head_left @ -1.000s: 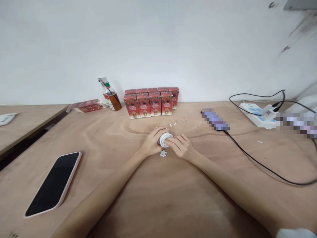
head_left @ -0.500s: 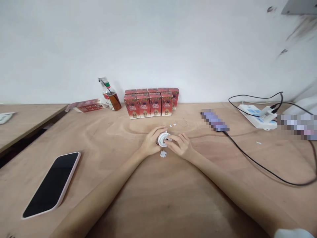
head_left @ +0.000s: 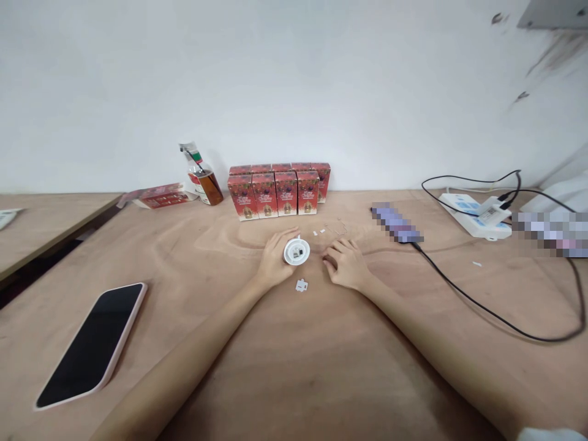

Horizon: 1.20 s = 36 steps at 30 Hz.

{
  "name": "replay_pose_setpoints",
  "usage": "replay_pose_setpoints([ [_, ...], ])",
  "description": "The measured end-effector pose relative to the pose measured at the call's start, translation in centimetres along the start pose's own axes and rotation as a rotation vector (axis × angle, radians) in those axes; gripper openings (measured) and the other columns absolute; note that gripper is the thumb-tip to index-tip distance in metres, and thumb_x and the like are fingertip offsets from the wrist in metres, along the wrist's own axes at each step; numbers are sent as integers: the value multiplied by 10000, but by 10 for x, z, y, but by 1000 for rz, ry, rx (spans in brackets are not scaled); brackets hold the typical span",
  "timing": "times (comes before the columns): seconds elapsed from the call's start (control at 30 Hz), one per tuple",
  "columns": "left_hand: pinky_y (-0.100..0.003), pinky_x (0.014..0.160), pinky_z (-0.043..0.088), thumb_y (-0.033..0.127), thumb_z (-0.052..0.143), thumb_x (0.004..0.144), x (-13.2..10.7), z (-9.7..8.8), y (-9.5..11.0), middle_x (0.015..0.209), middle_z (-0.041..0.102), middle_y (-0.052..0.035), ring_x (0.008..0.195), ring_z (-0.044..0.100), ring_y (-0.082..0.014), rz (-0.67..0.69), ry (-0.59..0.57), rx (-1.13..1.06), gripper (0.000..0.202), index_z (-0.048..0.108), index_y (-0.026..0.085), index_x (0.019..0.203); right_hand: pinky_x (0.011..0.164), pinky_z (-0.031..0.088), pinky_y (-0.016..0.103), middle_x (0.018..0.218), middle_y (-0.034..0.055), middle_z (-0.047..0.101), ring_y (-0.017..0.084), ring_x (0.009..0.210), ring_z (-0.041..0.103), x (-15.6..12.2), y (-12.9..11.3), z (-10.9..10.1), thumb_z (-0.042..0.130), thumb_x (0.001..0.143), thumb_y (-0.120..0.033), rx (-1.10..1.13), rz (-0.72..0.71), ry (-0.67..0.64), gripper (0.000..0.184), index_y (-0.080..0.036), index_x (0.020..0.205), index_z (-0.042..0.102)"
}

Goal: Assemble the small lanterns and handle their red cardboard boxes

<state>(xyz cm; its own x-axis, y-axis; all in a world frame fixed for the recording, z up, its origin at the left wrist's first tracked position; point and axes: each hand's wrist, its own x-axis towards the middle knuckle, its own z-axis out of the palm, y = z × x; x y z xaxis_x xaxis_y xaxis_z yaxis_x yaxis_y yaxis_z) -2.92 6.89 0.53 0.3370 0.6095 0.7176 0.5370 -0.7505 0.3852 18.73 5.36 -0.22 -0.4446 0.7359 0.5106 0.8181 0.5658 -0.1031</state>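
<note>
Starting over on the left, there's a phone (head_left: 92,349) lying flat on the wooden table (head_left: 358,367), dark screen up. Back by the wall, a red carton (head_left: 164,197) is lying down with a bottle (head_left: 206,187) of brown liquid just beside it.

Next up is the left hand (head_left: 274,260), the one doing the gripping: fingers bent, curled around the left side of a round white piece (head_left: 296,252), so about half closed, definitely not a fist. Behind it, two rows of red boxes (head_left: 275,195) stand close together.

That white piece sits between the two hands, round face tipped up toward the camera. Pale rim, little tab at the far edge, and a recess in the middle with a small black block plus some greyish bits too tiny for me to make out. Nearer the person, a small white plate (head_left: 302,285) with notched edges and dark slots lies flat on the table, apart from both hands.

Couple of white scraps (head_left: 315,233) past that, then the right hand (head_left: 345,263): loosely half curled, thumb a bit away from the fingers, resting on the table near the white piece but not touching it, nothing in its grip that I can see. Far right: a white power strip (head_left: 462,210).
</note>
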Motion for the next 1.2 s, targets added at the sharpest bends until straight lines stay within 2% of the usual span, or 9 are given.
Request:
replay_pose_setpoints([
  [0.23,-415,936,455,154,585,699,1,1,0,1220,579,-88,1122,543,-238,-20,8,4,477,508,215,1165,734,357,340,825,65,645,206,840,519,0,2,7,517,825,-175,6,-27,-3,135,-179,809,651],
  [0.5,-404,942,451,129,587,678,0,1,-1,1197,586,-99,1126,539,-233,5,-15,22,478,511,192,1146,781,417,323,899,76,621,193,859,543,2,5,14,447,906,-229,123,-47,-64,152,-161,890,582],
  [0.67,-402,947,443,118,588,674,0,1,-2,1215,575,-104,1141,528,-234,21,-35,30,506,502,187,1168,753,412,353,875,91,630,224,843,550,3,3,15,442,914,-288,32,-30,-79,191,-149,859,559],
  [0.8,-410,943,439,123,592,674,-1,1,-1,1230,567,-107,1147,521,-242,34,-58,35,524,496,191,1184,698,428,323,822,84,633,199,752,565,1,2,16,361,944,-300,95,-42,27,247,-166,827,533],
  [0.9,-413,940,434,123,592,677,-2,1,-1,1236,565,-108,1143,519,-247,46,-79,42,530,497,192,1194,636,435,293,753,68,616,177,690,562,-1,-3,12,325,954,-298,175,-59,195,264,-179,816,516],
  [1.0,-410,935,428,123,588,683,-3,1,-1,1240,562,-109,1140,517,-247,50,-90,52,532,494,193,1203,636,453,289,748,57,606,166,702,569,-1,-14,7,337,948,-244,266,-81,373,202,-186,848,502],
  [1.1,-402,931,424,141,590,695,-3,1,0,1242,561,-108,1139,517,-243,49,-99,63,525,492,193,1208,675,481,297,800,61,613,159,759,582,0,-28,5,383,920,-172,360,-192,476,125,-189,906,505],
  [1.2,-399,921,425,186,599,707,-3,0,1,1243,560,-111,1128,523,-246,45,-131,86,503,503,191,1201,697,495,289,833,62,646,149,780,587,1,-37,4,445,872,-75,397,-329,522,163,-184,960,529],
])
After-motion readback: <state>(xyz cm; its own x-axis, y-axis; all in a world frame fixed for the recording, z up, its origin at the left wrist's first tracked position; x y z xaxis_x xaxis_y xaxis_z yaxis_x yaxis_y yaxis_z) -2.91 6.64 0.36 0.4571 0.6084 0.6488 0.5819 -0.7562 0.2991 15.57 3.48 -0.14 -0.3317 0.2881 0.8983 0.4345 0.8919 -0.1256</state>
